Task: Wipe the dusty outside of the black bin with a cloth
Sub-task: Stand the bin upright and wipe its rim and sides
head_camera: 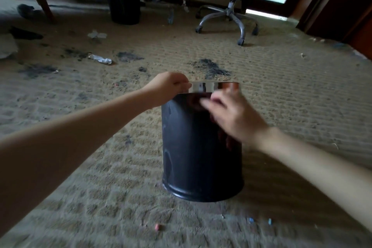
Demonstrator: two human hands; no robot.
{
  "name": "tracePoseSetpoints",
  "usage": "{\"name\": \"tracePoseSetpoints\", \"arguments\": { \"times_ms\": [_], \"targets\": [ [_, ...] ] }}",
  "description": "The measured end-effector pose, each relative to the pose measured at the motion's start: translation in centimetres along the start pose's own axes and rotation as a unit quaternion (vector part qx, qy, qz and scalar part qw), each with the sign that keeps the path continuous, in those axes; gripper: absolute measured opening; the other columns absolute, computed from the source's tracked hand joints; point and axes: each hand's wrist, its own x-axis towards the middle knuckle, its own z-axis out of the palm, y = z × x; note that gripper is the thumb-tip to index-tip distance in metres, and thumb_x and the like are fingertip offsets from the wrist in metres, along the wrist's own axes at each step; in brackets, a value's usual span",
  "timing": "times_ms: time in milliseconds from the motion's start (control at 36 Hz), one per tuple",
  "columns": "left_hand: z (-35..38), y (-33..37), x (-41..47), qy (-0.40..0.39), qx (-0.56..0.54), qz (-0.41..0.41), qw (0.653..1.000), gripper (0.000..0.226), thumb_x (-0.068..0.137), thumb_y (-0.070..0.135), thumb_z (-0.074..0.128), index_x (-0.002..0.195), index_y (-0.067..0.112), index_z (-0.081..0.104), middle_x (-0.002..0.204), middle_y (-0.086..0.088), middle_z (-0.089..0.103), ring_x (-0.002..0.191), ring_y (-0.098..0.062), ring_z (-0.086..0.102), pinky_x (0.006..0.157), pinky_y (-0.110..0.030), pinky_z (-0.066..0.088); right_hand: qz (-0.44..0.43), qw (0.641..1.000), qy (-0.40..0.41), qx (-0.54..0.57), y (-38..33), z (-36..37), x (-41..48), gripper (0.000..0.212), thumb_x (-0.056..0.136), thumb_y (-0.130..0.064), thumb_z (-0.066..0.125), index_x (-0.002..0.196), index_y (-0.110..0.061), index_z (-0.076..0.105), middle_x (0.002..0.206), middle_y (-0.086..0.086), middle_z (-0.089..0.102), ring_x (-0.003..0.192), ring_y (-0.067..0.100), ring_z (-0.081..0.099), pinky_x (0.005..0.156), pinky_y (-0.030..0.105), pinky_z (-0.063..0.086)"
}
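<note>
A black bin [193,157] with a shiny metal rim [203,87] stands upright on the carpet in the middle of the view. Pale dust streaks show on its left side. My left hand [167,88] grips the rim at its left edge, fingers curled over the top. My right hand [231,115] is blurred in front of the bin's upper right side, fingers spread and loosely bent, with nothing visible in it. No cloth is in view.
A second black bin [123,2] stands at the back by a wooden table leg [43,2]. An office chair [237,2] on a wheeled base is at the back right. Crumpled paper [100,59], dark stains [211,67] and small litter lie on the beige carpet [281,86].
</note>
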Motion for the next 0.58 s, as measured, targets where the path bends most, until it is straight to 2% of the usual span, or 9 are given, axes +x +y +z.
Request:
{"name": "tracePoseSetpoints", "arguments": {
  "times_ms": [28,83,167,222,306,389,444,528,583],
  "targets": [
    [0.0,0.0,0.0,0.002,0.003,0.004,1.000,0.014,0.092,0.027,0.054,0.092,0.016,0.062,0.085,0.001,0.057,0.079,-0.014,0.050,0.060,-0.024,0.036,0.010,0.999,0.042,-0.020,0.9,-0.2,0.5,0.020,0.092,-0.003,0.051,0.101,0.001,0.068,0.083,0.016,0.060,0.071,0.029,0.053,0.065,0.039,0.042],
    [0.0,0.2,-0.1,0.001,0.010,0.007,1.000,0.015,0.092,0.027,0.054,0.092,0.015,0.062,0.085,0.001,0.057,0.079,-0.015,0.049,0.058,-0.022,0.035,0.015,0.997,0.053,-0.059,2.0,0.4,1.1,0.024,0.090,-0.002,0.050,0.106,0.001,0.068,0.090,0.019,0.061,0.076,0.033,0.055,0.067,0.040,0.045],
    [0.0,0.3,0.0,-0.006,0.008,0.006,1.000,0.022,0.092,0.027,0.054,0.098,0.009,0.065,0.089,-0.003,0.061,0.085,-0.018,0.054,0.067,-0.026,0.038,0.004,0.997,0.054,-0.055,1.0,1.4,0.8,0.024,0.095,-0.006,0.047,0.105,-0.002,0.069,0.089,0.017,0.063,0.078,0.029,0.047,0.066,0.038,0.040],
    [-0.1,0.3,-0.1,-0.007,-0.001,-0.004,1.000,0.020,0.093,0.026,0.053,0.098,0.010,0.065,0.091,-0.001,0.062,0.087,-0.017,0.055,0.072,-0.026,0.039,-0.036,0.997,0.030,-0.058,-0.6,2.1,-0.9,0.025,0.095,-0.008,0.047,0.105,-0.003,0.068,0.089,0.016,0.063,0.076,0.028,0.042,0.065,0.038,0.035],
    [-0.1,0.3,0.0,-0.003,-0.008,-0.015,1.000,0.018,0.093,0.026,0.053,0.097,0.014,0.065,0.092,0.000,0.063,0.087,-0.016,0.056,0.074,-0.025,0.041,-0.108,0.992,-0.052,-0.047,-2.9,3.3,-4.9,0.021,0.094,-0.012,0.049,0.105,-0.008,0.067,0.090,0.011,0.060,0.074,0.026,0.042,0.065,0.038,0.036],
    [-0.2,0.4,-0.1,-0.014,-0.014,-0.021,1.000,0.018,0.093,0.026,0.053,0.096,0.014,0.065,0.095,-0.003,0.065,0.088,-0.019,0.059,0.077,-0.029,0.045,-0.161,0.980,-0.114,0.017,-5.2,4.2,-10.2,0.021,0.096,-0.010,0.048,0.110,-0.010,0.064,0.098,0.007,0.057,0.077,0.023,0.048,0.073,0.037,0.039],
    [-0.1,0.6,-0.1,-0.020,-0.016,-0.022,0.999,0.020,0.093,0.026,0.053,0.099,0.012,0.066,0.098,-0.005,0.066,0.092,-0.020,0.060,0.080,-0.029,0.046,-0.198,0.969,-0.148,0.008,-6.1,4.3,-12.9,0.024,0.097,-0.009,0.043,0.111,-0.014,0.061,0.101,0.002,0.054,0.079,0.020,0.050,0.078,0.034,0.038],
    [0.0,1.1,-0.1,-0.015,-0.006,-0.015,1.000,0.023,0.093,0.027,0.052,0.101,0.010,0.066,0.099,-0.006,0.065,0.091,-0.019,0.059,0.074,-0.025,0.043,-0.227,0.963,-0.148,-0.012,-5.8,3.2,-12.6,0.028,0.099,-0.011,0.037,0.106,-0.018,0.063,0.090,-0.004,0.058,0.075,0.015,0.052,0.081,0.031,0.037],
    [0.1,1.4,0.1,-0.010,0.007,-0.011,1.000,0.024,0.093,0.027,0.052,0.101,0.009,0.066,0.099,-0.007,0.065,0.091,-0.021,0.059,0.072,-0.025,0.041,-0.223,0.968,-0.111,-0.022,-4.7,2.7,-10.3,0.034,0.101,-0.014,0.032,0.102,-0.018,0.065,0.083,-0.003,0.059,0.071,0.016,0.051,0.076,0.033,0.037]
  ]
}}
